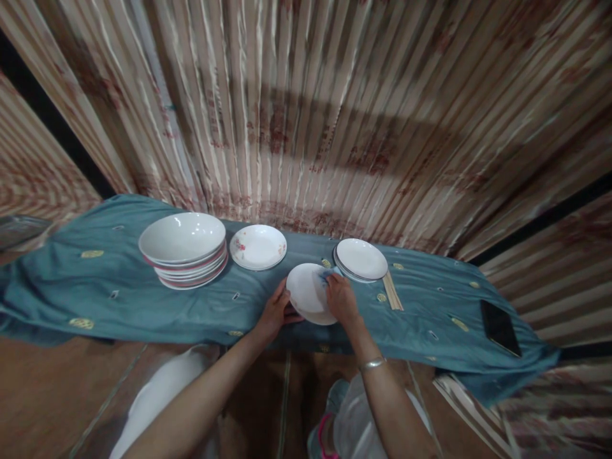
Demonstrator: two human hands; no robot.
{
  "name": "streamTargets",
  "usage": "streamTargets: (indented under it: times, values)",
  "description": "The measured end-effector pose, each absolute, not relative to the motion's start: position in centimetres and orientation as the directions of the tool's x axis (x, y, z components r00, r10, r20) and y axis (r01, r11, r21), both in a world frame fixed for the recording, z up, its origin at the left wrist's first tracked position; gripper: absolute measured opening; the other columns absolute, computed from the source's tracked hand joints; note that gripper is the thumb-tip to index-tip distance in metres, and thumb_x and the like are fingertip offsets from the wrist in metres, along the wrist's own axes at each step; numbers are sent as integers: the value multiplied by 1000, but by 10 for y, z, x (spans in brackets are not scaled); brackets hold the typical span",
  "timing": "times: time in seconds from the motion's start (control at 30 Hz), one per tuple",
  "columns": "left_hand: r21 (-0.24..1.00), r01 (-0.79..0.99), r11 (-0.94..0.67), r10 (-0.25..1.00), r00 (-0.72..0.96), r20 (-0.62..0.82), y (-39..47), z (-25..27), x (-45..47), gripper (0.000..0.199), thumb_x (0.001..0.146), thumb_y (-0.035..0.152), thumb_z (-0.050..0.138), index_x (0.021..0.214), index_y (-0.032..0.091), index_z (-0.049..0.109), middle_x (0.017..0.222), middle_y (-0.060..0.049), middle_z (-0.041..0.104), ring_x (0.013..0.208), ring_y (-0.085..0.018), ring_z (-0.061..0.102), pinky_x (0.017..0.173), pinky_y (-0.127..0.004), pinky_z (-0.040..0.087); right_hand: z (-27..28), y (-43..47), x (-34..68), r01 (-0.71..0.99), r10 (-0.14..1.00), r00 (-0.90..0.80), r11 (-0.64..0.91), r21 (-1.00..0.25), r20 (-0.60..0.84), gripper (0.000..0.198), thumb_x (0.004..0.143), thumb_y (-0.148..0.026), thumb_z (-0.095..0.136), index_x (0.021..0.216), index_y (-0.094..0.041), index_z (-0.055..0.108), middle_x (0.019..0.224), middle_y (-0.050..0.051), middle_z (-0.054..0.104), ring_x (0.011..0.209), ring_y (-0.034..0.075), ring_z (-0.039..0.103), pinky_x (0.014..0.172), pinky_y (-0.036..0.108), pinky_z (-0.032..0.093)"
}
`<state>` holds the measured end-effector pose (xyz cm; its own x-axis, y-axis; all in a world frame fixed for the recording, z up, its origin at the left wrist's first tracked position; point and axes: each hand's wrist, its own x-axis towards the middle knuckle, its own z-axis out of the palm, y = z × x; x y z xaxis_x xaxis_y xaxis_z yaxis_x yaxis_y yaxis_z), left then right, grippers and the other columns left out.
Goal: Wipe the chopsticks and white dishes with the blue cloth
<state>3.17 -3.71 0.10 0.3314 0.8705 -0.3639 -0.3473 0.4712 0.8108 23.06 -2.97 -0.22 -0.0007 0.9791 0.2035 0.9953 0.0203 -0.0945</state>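
A white plate [306,294] is held over the front part of the table, tilted a little. My left hand [277,308] grips its left rim, thumb near the top edge and fingers underneath. Against the plate's right side, my right hand [340,297] presses a light blue cloth [329,273], fingers closed on it. Just beyond that hand lies a small stack of white plates [362,258]. Behind the held plate, to the left, sit flower-patterned plates [258,246], stacked.
A large white bowl [184,237] tops a stack of dishes with red rims [194,275] on the left. Chopsticks [393,292] lie beside the right-hand plates. A black phone [500,327] rests near the right end of the blue-green tablecloth [157,312]. A patterned curtain [306,127] hangs behind.
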Motion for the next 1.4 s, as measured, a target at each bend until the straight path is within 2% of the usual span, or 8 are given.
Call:
streamTargets:
  times: [0.13, 0.3, 0.63, 0.83, 0.97, 1.07, 1.27, 1.4]
  values:
    - [791, -373, 484, 863, 352, -362, -38, 1, 31, 63, 90, 31, 55, 148, 28, 33, 124, -13, 64, 85, -24, 71, 67, -39, 61, -10, -20, 226, 984, 976, -9, 48, -173, 218, 40, 91, -11, 37, 126, -7, 55, 131, 17, 57, 127, 24, 46, 108, 38, 35]
    - [781, -387, 490, 860, 364, -359, -38, -1, 30, 63, 90, 31, 55, 149, 27, 32, 121, -13, 65, 87, -23, 71, 69, -36, 61, -20, -6, 222, 949, 957, 7, 85, -304, 290, 45, 89, -14, 38, 131, -9, 53, 132, 16, 56, 130, 22, 45, 111, 40, 35]
    - [779, -386, 494, 854, 382, -353, -38, -2, 30, 63, 91, 31, 53, 149, 26, 30, 117, -13, 67, 85, -23, 71, 70, -38, 60, -25, 13, 202, 819, 965, -19, 166, -549, 263, 46, 86, -17, 43, 130, -11, 55, 138, 16, 49, 131, 24, 43, 113, 39, 32]
    - [787, -381, 486, 858, 379, -347, -39, -1, 29, 61, 92, 30, 50, 150, 26, 29, 115, -13, 68, 85, -24, 71, 74, -41, 59, -23, 15, 191, 635, 957, -147, 285, -718, 250, 44, 84, -17, 47, 127, -19, 58, 138, 10, 51, 129, 22, 46, 114, 38, 31]
    - [759, -410, 505, 853, 371, -367, -38, -4, 30, 65, 91, 31, 53, 151, 26, 27, 116, -13, 67, 90, -25, 70, 78, -43, 58, -17, 8, 187, 522, 957, -213, 283, -804, 198, 41, 85, -19, 51, 124, -20, 62, 139, 8, 51, 131, 21, 44, 115, 38, 28]
    - [743, -428, 514, 851, 363, -380, -37, -6, 31, 66, 91, 35, 54, 150, 26, 28, 114, -12, 68, 92, -26, 70, 78, -43, 58, -13, 1, 184, 438, 952, -253, 271, -857, 171, 37, 85, -21, 53, 120, -24, 64, 136, 5, 55, 129, 19, 47, 115, 37, 29]
    - [715, -422, 557, 823, 396, -407, -34, -6, 31, 54, 92, 53, 42, 130, 15, 52, 101, -15, 72, 87, -26, 71, 71, -39, 58, -1, -13, 188, 273, 923, -376, 198, -942, 85, 28, 86, -31, 55, 108, -22, 68, 123, 5, 63, 115, 20, 56, 106, 37, 38]
    - [733, -407, 545, 829, 391, -400, -33, -5, 32, 57, 92, 56, 40, 134, 19, 49, 96, -13, 72, 78, -24, 71, 67, -39, 58, 13, -23, 195, 246, 894, -447, 130, -961, 7, 27, 84, -37, 58, 101, -21, 70, 111, 5, 67, 103, 20, 61, 97, 36, 44]
